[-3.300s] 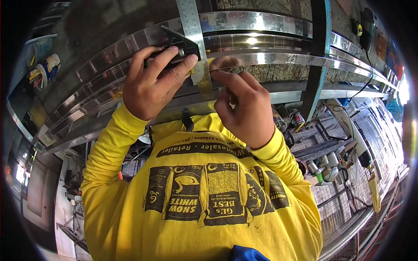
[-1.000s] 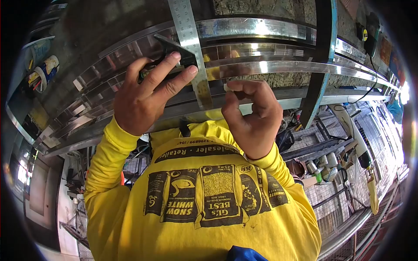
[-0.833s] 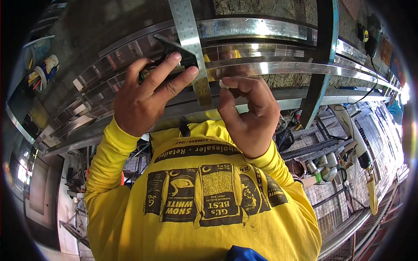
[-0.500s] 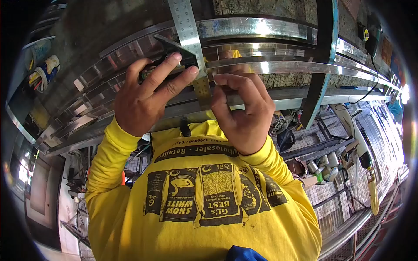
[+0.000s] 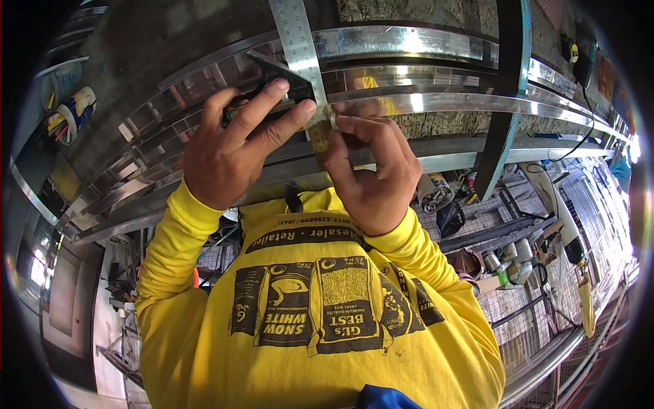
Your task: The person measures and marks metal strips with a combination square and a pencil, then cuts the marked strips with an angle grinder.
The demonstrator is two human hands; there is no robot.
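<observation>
My left hand [image 5: 238, 146] presses on the dark head of a square [image 5: 289, 76], thumb side hidden beneath and two fingertips beside the steel ruler blade [image 5: 296, 44]. The graduated blade lies across several shiny metal bars [image 5: 422, 103]. Just right of the blade's near end, my right hand [image 5: 378, 160] is curled, with thumb and index finger close together at the bar's edge. Whatever may be between those fingers is too small or hidden to make out.
A dark crossbar with a blue edge [image 5: 507, 88] crosses the bars on the right. A container of tools [image 5: 71, 112] stands at the left. Cans [image 5: 514, 253] and a power tool's cable [image 5: 587, 129] are at the right. A tape measure [image 5: 569, 50] lies upper right.
My right hand has shifted slightly left, nearer the ruler blade, and its thumb and index finger have drawn closer. The ruler and my left hand appear slightly further right in view.
</observation>
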